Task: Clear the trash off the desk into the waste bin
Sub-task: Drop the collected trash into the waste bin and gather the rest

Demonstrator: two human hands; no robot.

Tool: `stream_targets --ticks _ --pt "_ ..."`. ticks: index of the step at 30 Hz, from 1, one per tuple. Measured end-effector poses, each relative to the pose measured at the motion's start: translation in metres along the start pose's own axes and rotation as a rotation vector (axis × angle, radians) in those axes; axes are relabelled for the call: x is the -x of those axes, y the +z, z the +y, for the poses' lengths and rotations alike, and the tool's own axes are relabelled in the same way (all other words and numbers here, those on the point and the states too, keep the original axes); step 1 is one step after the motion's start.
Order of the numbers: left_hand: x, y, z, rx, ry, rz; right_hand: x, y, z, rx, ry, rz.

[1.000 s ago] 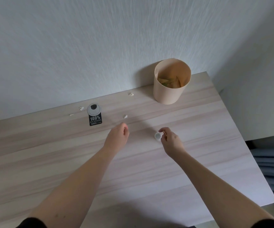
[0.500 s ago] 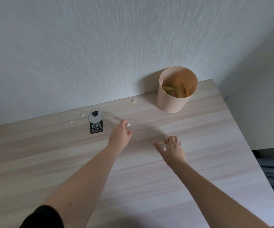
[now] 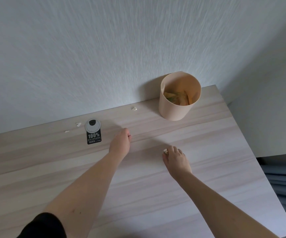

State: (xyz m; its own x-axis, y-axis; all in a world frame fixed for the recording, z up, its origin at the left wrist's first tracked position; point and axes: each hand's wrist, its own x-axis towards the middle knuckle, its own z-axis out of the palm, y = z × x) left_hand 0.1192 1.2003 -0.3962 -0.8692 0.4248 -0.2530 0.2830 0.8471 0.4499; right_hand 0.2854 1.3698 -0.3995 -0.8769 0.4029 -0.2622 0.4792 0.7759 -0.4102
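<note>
Pale wood desk (image 3: 207,152) against the wall, and you're mid-collection: left hand (image 3: 120,143) curled closed, contents hidden, right hand (image 3: 176,158) pinching a white scrap (image 3: 165,150), three more scraps left of the beige waste bin (image 3: 176,109), so carry these over next.

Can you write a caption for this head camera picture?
Two hands, left and right, gather white scraps off a wooden desk near the bin.

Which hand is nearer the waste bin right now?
Right. The right hand sits in front of the waste bin, slightly left of it; the left hand is farther off to the bin's left.
</note>
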Motion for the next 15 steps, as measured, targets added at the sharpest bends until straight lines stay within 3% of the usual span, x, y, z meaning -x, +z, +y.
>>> stream_targets --ticks 3,11,15 --pt "0.001 0.0 -0.001 -0.025 -0.011 -0.014 -0.007 -0.016 -0.002 -0.175 0.008 0.04" --pt "0.008 0.01 0.003 0.121 -0.031 0.126 -0.059 -0.138 -0.043 -0.425 -0.092 0.454" --pt "0.01 0.011 0.001 0.003 0.0 0.099 -0.099 -0.183 -0.058 -0.468 -0.049 0.496"
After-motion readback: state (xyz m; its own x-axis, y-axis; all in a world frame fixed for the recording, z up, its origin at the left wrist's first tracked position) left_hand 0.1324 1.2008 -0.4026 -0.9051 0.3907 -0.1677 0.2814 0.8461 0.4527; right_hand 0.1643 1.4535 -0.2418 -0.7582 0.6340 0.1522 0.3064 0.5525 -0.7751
